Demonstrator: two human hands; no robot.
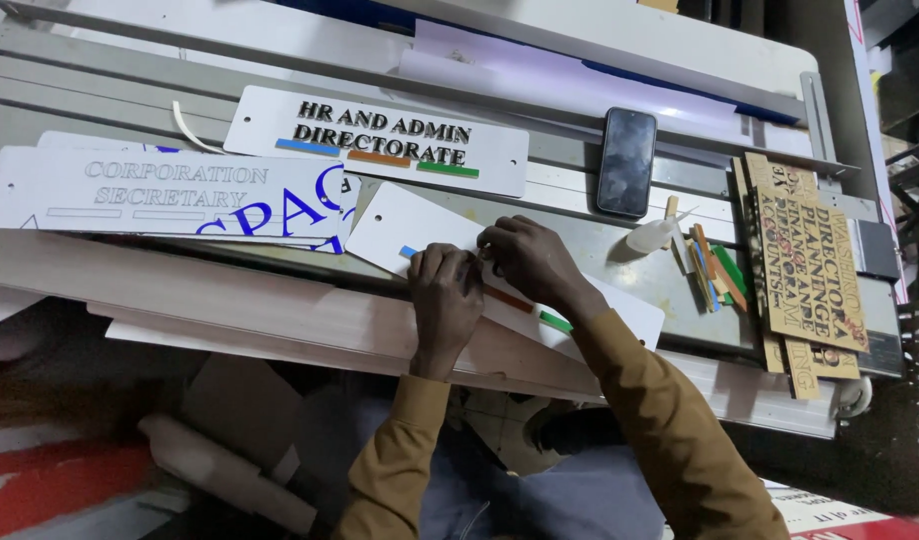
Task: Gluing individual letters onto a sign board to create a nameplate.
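I see both hands on a blank white plaque lying tilted on the grey tabletop, near frame centre. Left hand rests knuckles up on the plaque's lower edge, fingers curled down onto it. Right hand sits just at its 2 o'clock, fingertips pinched together against the plaque surface; I cannot tell what, if anything, is between them. The two hands touch at the fingers.

On the plaque: a blue strip at 10 o'clock of the left hand, an orange strip below the right hand, a green strip at its 5 o'clock.

At 12 o'clock lies a finished white sign with black letters and three coloured bars. At 9 o'clock, a pale sign with outlined letters, over sheets with blue lettering. A black phone lies at 1 o'clock. A small glue bottle sits at 3 o'clock, loose coloured strips just beyond it, then wooden cut-out letter panels at the far right.
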